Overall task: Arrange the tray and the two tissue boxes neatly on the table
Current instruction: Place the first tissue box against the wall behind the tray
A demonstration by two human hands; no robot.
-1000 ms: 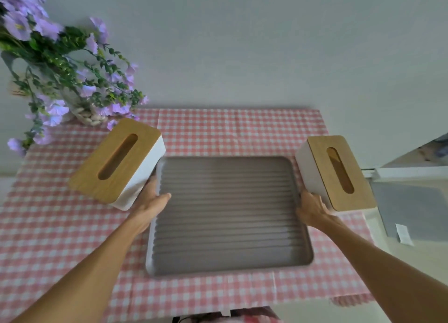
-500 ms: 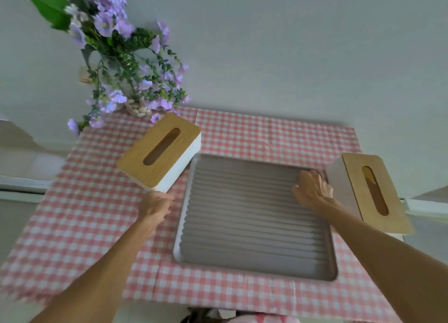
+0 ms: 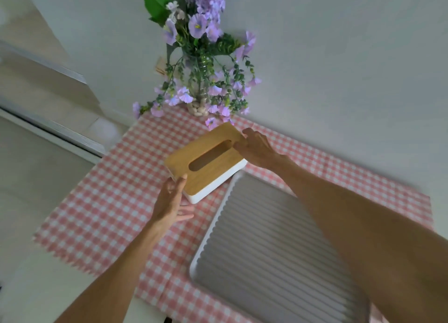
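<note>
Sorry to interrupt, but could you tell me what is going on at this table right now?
A person is tidying a table covered in a pink checked tablecloth. Both hands are on a white tissue box with a wooden lid: the left hand at its near corner, the right hand at its far end. The box sits askew, beside the far left corner of the ribbed grey tray, in front of a vase of purple flowers. The second tissue box is out of view.

Both hands (image 3: 169,201) (image 3: 258,148) now off tray (image 3: 266,250), onto left tissue box (image 3: 206,160).
</note>
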